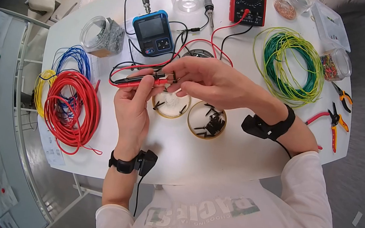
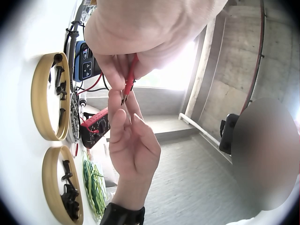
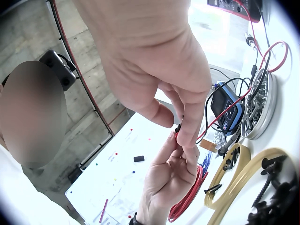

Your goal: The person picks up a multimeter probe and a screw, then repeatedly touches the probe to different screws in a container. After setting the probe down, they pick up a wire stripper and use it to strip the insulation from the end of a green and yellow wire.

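Observation:
My left hand point(image 1: 134, 111) grips the red test probe point(image 1: 130, 84) and the black test probe point(image 1: 151, 75) together, tips toward the right hand. Facing it, my right hand point(image 1: 219, 84) pinches a small dark screw point(image 1: 174, 78) between thumb and fingertips, right at the probe tips. In the right wrist view my fingers mostly hide that spot. Below the hands stand two shallow tan-rimmed dishes: the left dish point(image 1: 168, 116) has a few black screws, the right dish point(image 1: 224, 127) a pile of black screws point(image 1: 215, 124).
Behind the hands are a blue tester point(image 1: 151, 30), a red multimeter point(image 1: 249, 1) with leads and a soldering iron point(image 1: 208, 4). Red wire point(image 1: 73, 112) lies left; green wire point(image 1: 293, 67), pliers point(image 1: 334, 124) and a jar of colourful pieces point(image 1: 335, 65) lie right.

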`<control>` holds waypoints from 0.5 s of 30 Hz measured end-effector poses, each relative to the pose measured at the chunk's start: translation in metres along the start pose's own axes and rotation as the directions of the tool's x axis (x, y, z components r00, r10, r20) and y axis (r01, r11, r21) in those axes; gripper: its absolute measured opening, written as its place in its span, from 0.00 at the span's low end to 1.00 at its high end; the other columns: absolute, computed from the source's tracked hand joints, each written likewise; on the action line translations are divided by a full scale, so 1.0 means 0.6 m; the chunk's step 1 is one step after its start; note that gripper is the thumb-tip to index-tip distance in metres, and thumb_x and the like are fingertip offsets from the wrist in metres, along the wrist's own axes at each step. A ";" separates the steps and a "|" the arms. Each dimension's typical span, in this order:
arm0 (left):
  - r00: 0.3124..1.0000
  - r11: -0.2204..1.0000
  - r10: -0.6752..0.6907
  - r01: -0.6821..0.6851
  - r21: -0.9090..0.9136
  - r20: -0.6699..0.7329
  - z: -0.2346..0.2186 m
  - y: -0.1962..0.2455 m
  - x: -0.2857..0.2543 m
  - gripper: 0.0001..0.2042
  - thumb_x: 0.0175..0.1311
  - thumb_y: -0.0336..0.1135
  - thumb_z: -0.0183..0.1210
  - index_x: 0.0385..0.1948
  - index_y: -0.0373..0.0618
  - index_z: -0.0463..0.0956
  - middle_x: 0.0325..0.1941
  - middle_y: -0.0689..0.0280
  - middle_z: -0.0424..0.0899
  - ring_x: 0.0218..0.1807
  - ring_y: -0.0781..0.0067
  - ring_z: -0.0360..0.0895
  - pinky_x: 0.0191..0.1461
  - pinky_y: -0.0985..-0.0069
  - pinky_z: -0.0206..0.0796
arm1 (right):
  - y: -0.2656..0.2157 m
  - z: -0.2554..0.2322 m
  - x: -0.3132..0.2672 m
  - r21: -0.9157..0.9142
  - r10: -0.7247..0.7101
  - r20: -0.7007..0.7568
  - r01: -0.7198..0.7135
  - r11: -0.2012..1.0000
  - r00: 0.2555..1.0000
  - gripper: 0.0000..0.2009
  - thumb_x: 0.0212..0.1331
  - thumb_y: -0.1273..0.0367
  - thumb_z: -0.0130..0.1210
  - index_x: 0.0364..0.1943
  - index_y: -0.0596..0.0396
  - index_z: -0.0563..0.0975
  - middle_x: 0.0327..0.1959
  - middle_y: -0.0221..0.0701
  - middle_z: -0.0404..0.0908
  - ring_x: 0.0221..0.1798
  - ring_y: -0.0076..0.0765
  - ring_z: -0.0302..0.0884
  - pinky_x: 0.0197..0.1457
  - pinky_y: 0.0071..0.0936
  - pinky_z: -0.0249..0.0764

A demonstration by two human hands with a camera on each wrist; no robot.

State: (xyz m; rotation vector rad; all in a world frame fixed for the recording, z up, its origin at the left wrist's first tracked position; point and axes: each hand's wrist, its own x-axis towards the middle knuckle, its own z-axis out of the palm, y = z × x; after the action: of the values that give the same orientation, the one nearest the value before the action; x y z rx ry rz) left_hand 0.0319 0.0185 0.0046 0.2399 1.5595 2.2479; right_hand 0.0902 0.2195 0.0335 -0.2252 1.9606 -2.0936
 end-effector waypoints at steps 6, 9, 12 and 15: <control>1.000 1.000 0.007 -0.008 -0.016 -0.013 0.006 0.005 0.000 0.11 0.66 0.27 0.57 0.46 0.31 0.76 0.43 0.57 0.82 0.42 0.69 0.83 0.47 0.76 0.77 | -0.003 -0.001 -0.002 -0.069 -0.020 0.002 0.020 0.997 1.000 0.18 0.65 0.77 0.44 0.60 0.62 0.67 0.51 0.34 0.77 0.52 0.28 0.78 0.56 0.25 0.75; 0.999 1.000 0.019 -0.020 -0.015 -0.044 0.001 0.002 0.002 0.10 0.66 0.27 0.57 0.46 0.32 0.76 0.42 0.57 0.83 0.41 0.69 0.83 0.46 0.77 0.77 | 0.000 0.000 -0.003 -0.070 -0.017 -0.020 0.016 0.997 1.000 0.19 0.65 0.78 0.44 0.61 0.60 0.67 0.50 0.35 0.78 0.52 0.28 0.78 0.56 0.26 0.75; 0.997 0.999 0.035 -0.037 -0.024 -0.065 -0.004 0.002 0.005 0.10 0.66 0.27 0.57 0.45 0.33 0.76 0.42 0.57 0.83 0.41 0.69 0.83 0.46 0.77 0.78 | 0.001 0.000 -0.004 -0.141 -0.023 -0.056 0.015 0.990 0.998 0.21 0.65 0.77 0.45 0.63 0.56 0.66 0.46 0.35 0.81 0.50 0.27 0.80 0.52 0.25 0.77; 0.997 0.998 0.047 -0.049 -0.035 -0.069 -0.005 0.002 0.005 0.10 0.65 0.27 0.57 0.45 0.33 0.77 0.41 0.58 0.83 0.41 0.69 0.83 0.45 0.76 0.78 | -0.010 0.005 -0.009 -0.335 -0.013 -0.102 -0.022 0.942 0.995 0.18 0.62 0.76 0.49 0.58 0.55 0.70 0.40 0.36 0.83 0.44 0.27 0.82 0.46 0.24 0.77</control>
State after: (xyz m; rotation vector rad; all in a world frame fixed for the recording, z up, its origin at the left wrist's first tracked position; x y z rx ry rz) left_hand 0.0278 0.0168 0.0043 0.1948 1.5612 2.3419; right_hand 0.0956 0.2185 0.0401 -0.1793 2.3717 -1.7867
